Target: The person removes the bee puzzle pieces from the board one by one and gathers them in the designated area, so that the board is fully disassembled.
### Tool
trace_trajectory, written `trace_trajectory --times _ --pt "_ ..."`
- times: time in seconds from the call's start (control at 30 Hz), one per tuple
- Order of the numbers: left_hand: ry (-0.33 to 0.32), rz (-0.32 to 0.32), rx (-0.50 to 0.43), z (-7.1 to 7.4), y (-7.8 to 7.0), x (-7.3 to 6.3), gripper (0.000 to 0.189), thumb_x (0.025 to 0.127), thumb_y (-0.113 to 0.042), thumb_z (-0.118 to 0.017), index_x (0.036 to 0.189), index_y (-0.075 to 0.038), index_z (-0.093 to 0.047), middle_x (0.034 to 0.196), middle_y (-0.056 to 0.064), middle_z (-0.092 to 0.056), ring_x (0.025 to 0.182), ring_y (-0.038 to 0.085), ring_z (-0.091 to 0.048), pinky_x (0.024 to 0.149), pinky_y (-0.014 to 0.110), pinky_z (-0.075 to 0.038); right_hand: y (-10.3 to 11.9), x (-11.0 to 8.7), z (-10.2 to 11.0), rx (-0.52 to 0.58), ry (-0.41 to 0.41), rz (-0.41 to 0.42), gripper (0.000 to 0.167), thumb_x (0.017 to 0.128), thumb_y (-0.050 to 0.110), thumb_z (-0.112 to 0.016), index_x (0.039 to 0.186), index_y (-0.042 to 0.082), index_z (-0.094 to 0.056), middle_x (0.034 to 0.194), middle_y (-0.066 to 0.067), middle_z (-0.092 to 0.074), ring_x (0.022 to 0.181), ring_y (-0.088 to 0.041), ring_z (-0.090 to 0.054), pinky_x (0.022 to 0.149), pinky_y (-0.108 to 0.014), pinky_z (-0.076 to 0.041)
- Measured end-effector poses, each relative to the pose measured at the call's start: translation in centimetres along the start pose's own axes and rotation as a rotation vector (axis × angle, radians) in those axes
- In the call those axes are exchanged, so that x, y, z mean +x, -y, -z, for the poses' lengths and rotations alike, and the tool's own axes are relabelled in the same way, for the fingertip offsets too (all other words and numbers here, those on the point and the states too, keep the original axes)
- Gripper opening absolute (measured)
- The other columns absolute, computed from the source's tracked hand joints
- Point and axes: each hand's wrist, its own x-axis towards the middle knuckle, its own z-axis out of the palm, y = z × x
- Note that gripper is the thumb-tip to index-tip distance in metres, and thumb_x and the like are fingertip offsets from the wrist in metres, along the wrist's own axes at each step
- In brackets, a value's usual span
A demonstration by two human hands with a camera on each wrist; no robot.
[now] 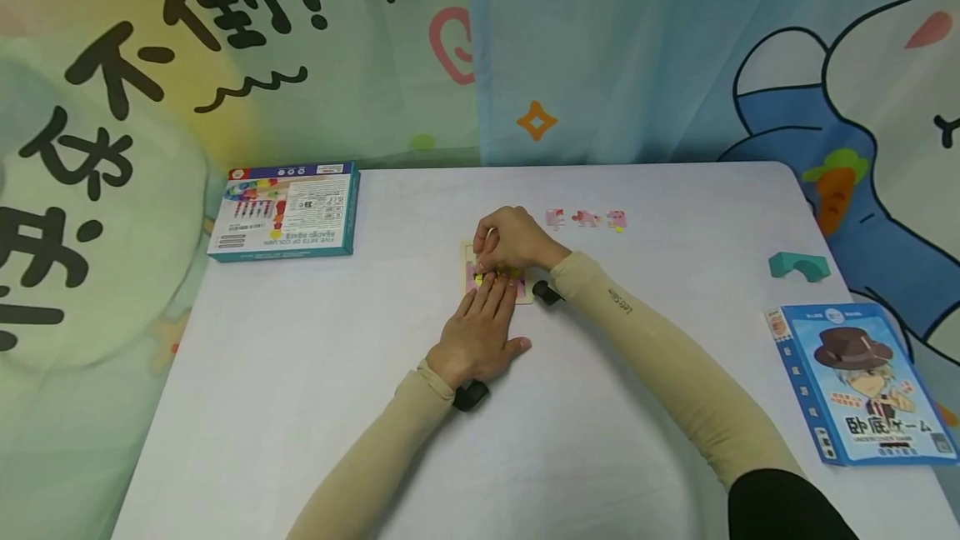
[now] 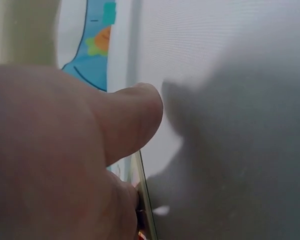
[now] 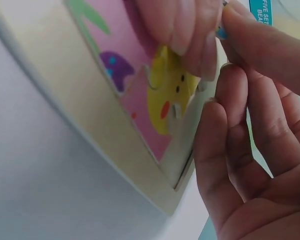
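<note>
Puzzle pieces [image 3: 159, 102] partly fill the pale tray [image 3: 107, 125] (left fingers [image 1: 506, 302] straight upon them, right fingers [image 3: 262, 47] pinching another piece [image 3: 221, 33]).

Curtain [image 1: 615, 65] behind table [image 1: 360, 340]. Tray [image 3: 100, 125] mid-table, left hand's [image 1: 477, 340] fingers on it, right hand [image 1: 516, 240] above. Three pieces [image 1: 587, 218] in a row, behind and right of tray. Left box [image 1: 300, 211] rear left; right box [image 1: 866, 394] at right edge, block [image 1: 798, 262] just behind it.

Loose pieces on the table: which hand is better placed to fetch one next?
Probably the right hand, once free: it's nearer the loose pieces, though it seems to pinch a small piece. The left hand rests its fingers on the puzzle.
</note>
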Motion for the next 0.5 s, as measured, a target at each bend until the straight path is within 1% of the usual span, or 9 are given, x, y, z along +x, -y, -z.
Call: trace_trajectory --times 0.2,0.33,0.4,0.5 --pt "-0.004 0.001 0.003 0.12 0.0 -0.21 0.086 0.111 -0.057 -0.043 0.172 -0.01 -0.005 0.181 0.005 0.002 0.167 0.023 0.006 0.135 0.043 -0.007 0.1 0.05 -0.1 0.052 0.003 -0.04 0.02 0.08 0.012 -0.094 0.092 0.01 -0.078 0.081 -0.004 -0.079 0.072 -0.015 -0.073 0.072 -0.029 -0.055" --pt "-0.009 0.001 0.003 0.03 0.07 -0.22 0.086 0.111 -0.057 -0.042 0.172 -0.01 -0.005 0.181 0.005 0.002 0.167 0.023 0.006 0.135 0.043 -0.006 -0.11 0.28 -0.26 0.067 0.02 -0.068 0.019 0.081 0.013 -0.094 0.093 0.01 -0.079 0.082 -0.004 -0.079 0.071 -0.014 -0.073 0.072 -0.027 -0.055" --pt "-0.015 -0.003 -0.005 -0.05 0.17 -0.14 0.086 0.111 -0.057 -0.042 0.172 -0.01 -0.005 0.181 0.006 0.001 0.167 0.024 0.006 0.135 0.043 -0.006 -0.2 0.46 -0.32 0.055 0.037 -0.073 0.018 0.083 0.015 -0.092 0.094 0.01 -0.078 0.082 -0.003 -0.079 0.072 -0.014 -0.071 0.074 -0.028 -0.054" --pt "-0.015 -0.01 -0.029 -0.07 0.32 -0.05 0.085 0.111 -0.057 -0.041 0.172 -0.009 -0.004 0.18 0.006 0.002 0.167 0.023 0.008 0.135 0.043 -0.005 -0.12 0.64 -0.33 0.034 0.069 -0.076 0.016 0.086 0.017 -0.09 0.095 0.011 -0.078 0.086 -0.003 -0.079 0.076 -0.015 -0.071 0.079 -0.031 -0.055"
